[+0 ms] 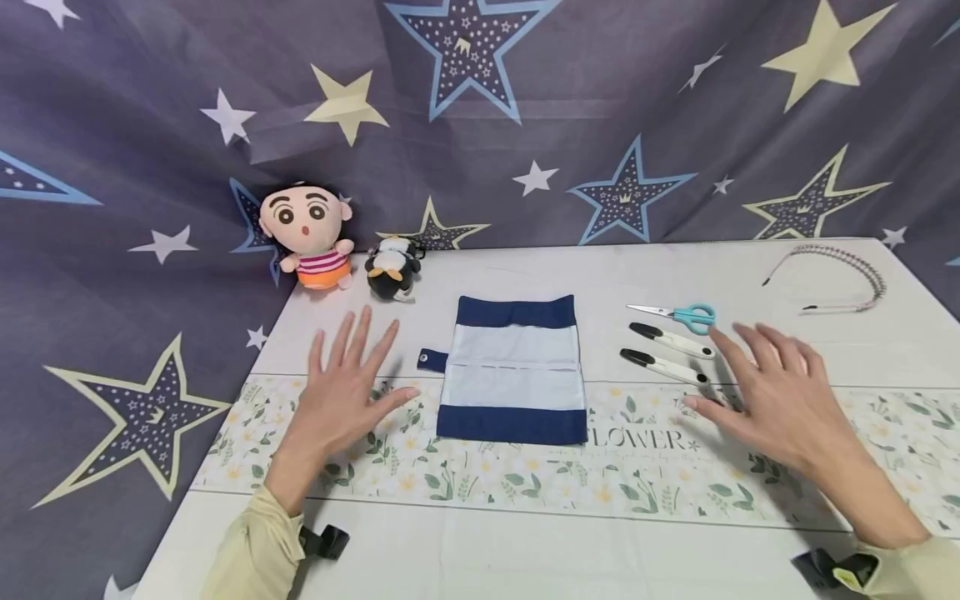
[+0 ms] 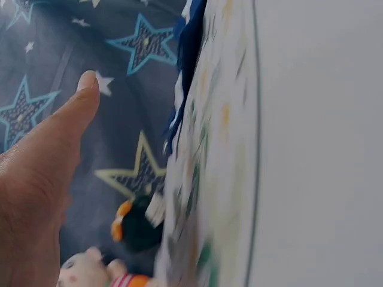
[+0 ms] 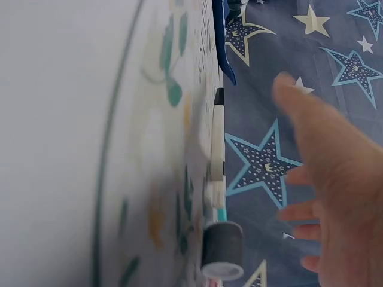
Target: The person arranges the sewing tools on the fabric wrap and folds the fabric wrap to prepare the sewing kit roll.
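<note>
A fabric pouch [image 1: 513,371], pale blue inside with navy bands and a snap tab at its left, lies unfolded on the table. My left hand [image 1: 337,400] is left of it with fingers spread, holding nothing. On the other side, my right hand [image 1: 783,400] hovers with loosely bent fingers, also holding nothing. Close to its fingertips lie small scissors [image 1: 678,315] with turquoise handles. Below them are two slim white tools with black ends, an upper one [image 1: 671,340] and a lower one [image 1: 663,367]. A dark cylinder [image 3: 222,251] with a grey end shows in the right wrist view.
At the back left sit a plush doll [image 1: 306,237] in a striped top and a plush penguin [image 1: 393,267]. A braided headband [image 1: 851,275] lies at the back right. A star-printed curtain [image 1: 510,175] hangs behind the white table [image 1: 510,542] with its floral strip.
</note>
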### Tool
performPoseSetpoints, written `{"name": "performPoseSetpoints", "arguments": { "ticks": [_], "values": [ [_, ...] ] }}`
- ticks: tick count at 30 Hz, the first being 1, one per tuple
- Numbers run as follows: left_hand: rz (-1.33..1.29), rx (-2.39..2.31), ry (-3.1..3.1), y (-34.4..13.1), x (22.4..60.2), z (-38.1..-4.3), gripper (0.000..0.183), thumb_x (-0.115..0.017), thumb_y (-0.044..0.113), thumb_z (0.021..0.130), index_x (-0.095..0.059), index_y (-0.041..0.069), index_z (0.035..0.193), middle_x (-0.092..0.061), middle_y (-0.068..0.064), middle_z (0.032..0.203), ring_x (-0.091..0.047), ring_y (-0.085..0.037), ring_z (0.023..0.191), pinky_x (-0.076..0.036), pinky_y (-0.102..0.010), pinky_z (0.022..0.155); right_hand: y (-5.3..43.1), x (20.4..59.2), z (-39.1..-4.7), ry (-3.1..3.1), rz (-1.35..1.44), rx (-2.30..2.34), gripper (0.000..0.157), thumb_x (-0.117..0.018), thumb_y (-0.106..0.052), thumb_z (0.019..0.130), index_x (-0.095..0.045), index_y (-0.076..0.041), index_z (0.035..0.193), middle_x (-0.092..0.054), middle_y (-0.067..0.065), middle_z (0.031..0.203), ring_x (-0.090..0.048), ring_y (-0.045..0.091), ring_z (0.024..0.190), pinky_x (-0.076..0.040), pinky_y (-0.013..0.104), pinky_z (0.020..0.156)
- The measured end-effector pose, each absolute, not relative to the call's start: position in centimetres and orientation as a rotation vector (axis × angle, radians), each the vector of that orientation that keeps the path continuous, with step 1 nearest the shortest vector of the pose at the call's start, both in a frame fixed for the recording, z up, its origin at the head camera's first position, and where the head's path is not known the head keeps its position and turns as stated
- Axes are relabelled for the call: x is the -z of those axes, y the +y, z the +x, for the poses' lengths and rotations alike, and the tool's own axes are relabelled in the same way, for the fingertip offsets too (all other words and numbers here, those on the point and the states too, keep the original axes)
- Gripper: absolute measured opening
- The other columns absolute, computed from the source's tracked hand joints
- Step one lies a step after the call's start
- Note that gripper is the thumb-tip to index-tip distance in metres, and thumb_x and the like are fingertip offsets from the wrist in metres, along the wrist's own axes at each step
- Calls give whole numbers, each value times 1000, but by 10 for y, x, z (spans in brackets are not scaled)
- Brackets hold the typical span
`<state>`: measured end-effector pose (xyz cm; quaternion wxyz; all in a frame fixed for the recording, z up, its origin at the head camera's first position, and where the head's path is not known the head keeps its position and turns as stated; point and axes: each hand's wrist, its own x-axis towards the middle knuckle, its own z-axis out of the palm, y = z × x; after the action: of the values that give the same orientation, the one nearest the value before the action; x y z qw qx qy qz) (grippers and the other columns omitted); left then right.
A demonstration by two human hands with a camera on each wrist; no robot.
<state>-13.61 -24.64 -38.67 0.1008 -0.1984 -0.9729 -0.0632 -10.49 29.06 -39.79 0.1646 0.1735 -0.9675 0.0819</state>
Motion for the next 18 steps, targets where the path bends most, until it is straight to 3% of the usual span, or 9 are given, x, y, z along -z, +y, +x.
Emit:
{"name": "performPoseSetpoints", "arguments": {
  "ticks": [3, 7, 12, 18],
  "values": [
    [-661, 323, -2884, -231, 393, -145, 85, -54, 64, 100, -26, 17, 165, -16, -20, 169, -16, -41, 154, -7, -63, 120, 287, 404, -110, -2720, 566, -268, 63, -77, -46, 90, -61, -2, 133, -59, 27, 126, -49, 53, 119, -35, 71, 92],
    [-729, 514, -2863, -213, 402, -158, 69, -64, 49, 101, -48, 8, 154, -39, -22, 158, -35, -43, 144, -21, -62, 116, 285, 410, -115, -2682, 638, -302, 38, -81, -22, 87, -69, 0, 116, -66, 23, 110, -58, 49, 104, -41, 68, 82],
    [-780, 700, -2812, -199, 415, -171, 44, -73, 32, 98, -66, 7, 134, -58, -17, 140, -51, -40, 130, -31, -59, 111, 284, 413, -120, -2718, 615, -313, 24, -79, -13, 87, -70, -2, 107, -66, 20, 103, -60, 46, 96, -42, 65, 77],
    [-745, 872, -2779, -192, 429, -182, 24, -73, 22, 98, -73, 9, 118, -65, -10, 124, -57, -34, 118, -35, -56, 106, 285, 417, -122, -2727, 572, -322, 22, -83, -8, 84, -70, -3, 100, -64, 15, 94, -60, 42, 88, -43, 64, 73]
  ]
}}
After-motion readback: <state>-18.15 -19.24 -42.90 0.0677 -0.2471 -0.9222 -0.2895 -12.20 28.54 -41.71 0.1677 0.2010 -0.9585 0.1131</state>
